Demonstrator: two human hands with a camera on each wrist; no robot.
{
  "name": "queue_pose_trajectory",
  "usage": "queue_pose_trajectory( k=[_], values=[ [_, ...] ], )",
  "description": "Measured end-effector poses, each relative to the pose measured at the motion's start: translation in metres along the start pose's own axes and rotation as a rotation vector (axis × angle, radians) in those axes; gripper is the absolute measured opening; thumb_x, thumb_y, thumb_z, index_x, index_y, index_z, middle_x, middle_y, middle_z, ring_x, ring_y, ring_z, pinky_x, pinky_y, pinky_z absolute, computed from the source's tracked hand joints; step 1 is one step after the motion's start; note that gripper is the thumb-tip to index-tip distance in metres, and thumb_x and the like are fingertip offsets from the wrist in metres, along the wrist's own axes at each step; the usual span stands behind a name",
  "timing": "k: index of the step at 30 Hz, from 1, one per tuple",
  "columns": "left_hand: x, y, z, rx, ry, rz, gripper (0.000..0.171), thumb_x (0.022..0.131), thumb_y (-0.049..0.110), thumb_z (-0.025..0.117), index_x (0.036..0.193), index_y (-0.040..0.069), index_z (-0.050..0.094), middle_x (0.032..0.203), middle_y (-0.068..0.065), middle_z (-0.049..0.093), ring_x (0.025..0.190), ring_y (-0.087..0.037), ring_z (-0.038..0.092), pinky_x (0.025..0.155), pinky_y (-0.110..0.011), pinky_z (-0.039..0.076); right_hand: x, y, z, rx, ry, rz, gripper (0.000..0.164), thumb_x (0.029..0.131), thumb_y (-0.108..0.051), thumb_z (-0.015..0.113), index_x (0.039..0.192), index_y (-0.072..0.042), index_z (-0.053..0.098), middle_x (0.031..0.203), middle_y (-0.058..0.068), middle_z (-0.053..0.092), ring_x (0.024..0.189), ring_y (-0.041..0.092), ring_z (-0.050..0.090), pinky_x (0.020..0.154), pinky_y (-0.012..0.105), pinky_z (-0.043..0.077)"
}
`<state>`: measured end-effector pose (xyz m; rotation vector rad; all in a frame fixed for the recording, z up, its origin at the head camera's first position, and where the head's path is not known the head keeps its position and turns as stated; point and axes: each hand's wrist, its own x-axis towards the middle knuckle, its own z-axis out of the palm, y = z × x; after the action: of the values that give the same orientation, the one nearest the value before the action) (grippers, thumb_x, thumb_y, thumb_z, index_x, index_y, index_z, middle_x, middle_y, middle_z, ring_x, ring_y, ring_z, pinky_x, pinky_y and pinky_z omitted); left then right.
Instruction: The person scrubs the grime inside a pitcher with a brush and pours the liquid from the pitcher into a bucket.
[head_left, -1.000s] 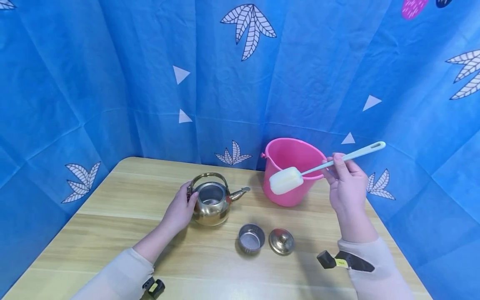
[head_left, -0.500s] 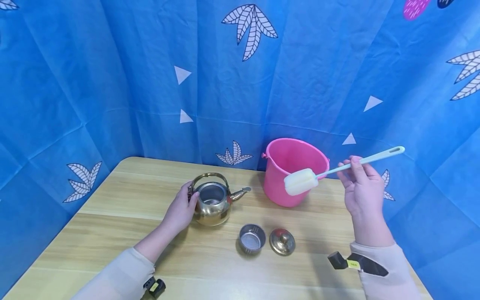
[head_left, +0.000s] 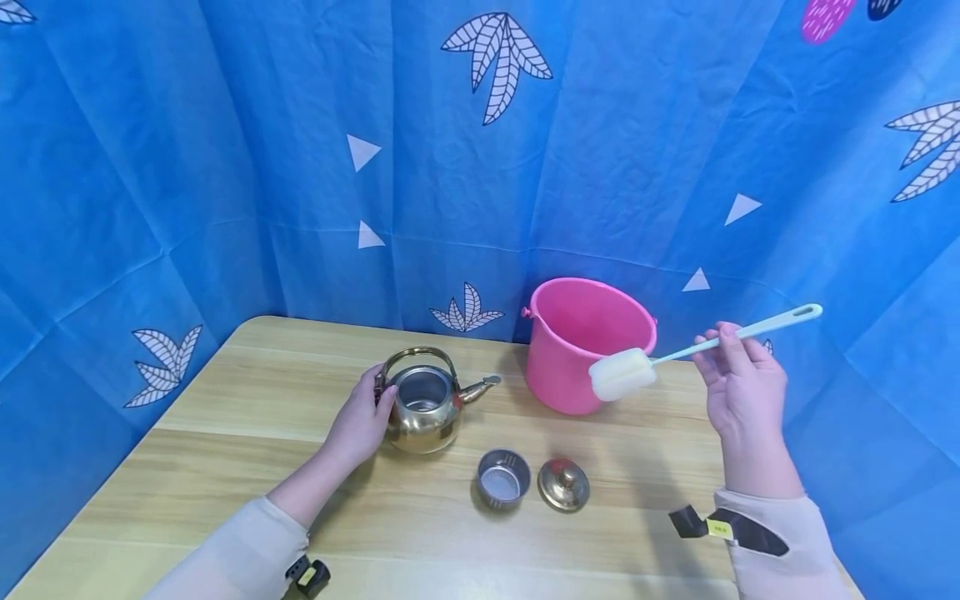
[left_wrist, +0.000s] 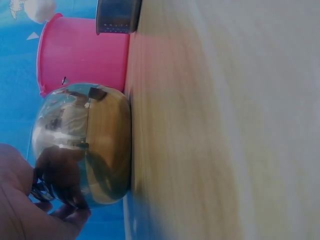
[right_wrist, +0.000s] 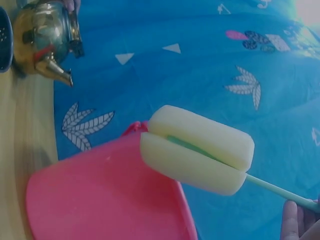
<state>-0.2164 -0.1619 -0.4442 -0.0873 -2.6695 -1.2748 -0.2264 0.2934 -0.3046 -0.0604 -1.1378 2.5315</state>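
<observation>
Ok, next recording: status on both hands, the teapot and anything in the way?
Left hand holds gold-coloured teapot, upright, lid off. Right hand holds sponge bottle brush aloft near pink bucket. Possible obstacles: strainer, lid on tabletop.

Head view: bright, evenly lit, mostly crisp; pale sheen low on your surface [head_left: 427,558], soft shadow just left of your right sleeve [head_left: 783,542]. Left wrist view: dimmer, hazy, your surface blurred and streaked pale; bright highlight and mirrored shapes on your kettle [left_wrist: 82,145]. Right wrist view: white glare at upper right, bleaching your curtain [right_wrist: 165,75]; sponge brush [right_wrist: 197,150] slightly soft-edged.
</observation>
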Motion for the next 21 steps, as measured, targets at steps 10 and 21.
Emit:
queue_pose_trajectory(
  k=[10,21],
  values=[
    [-0.001,-0.001,0.0,0.01,-0.001,0.01,0.056,0.109,0.024,0.042,0.153,-0.006,0.025,0.15,-0.032,0.037,0.137,-0.048,0.039,0.113,-0.06,0.032,0.01,0.0,-0.016,-0.02,0.005,0.038,0.018,0.088,-0.006,0.075,0.104,0.002,0.075,0.085,0.011,0.072,0.076,0.021,0.073,0.072,0.033,0.062],
    [-0.001,0.0,-0.001,0.006,0.004,0.01,0.056,0.108,0.023,0.043,0.152,-0.007,0.026,0.148,-0.033,0.04,0.135,-0.048,0.042,0.112,-0.06,0.034,0.024,0.0,-0.034,-0.069,0.022,0.076,0.019,0.087,-0.008,0.076,0.105,0.0,0.076,0.087,0.01,0.072,0.079,0.019,0.072,0.073,0.03,0.062]
  ],
)
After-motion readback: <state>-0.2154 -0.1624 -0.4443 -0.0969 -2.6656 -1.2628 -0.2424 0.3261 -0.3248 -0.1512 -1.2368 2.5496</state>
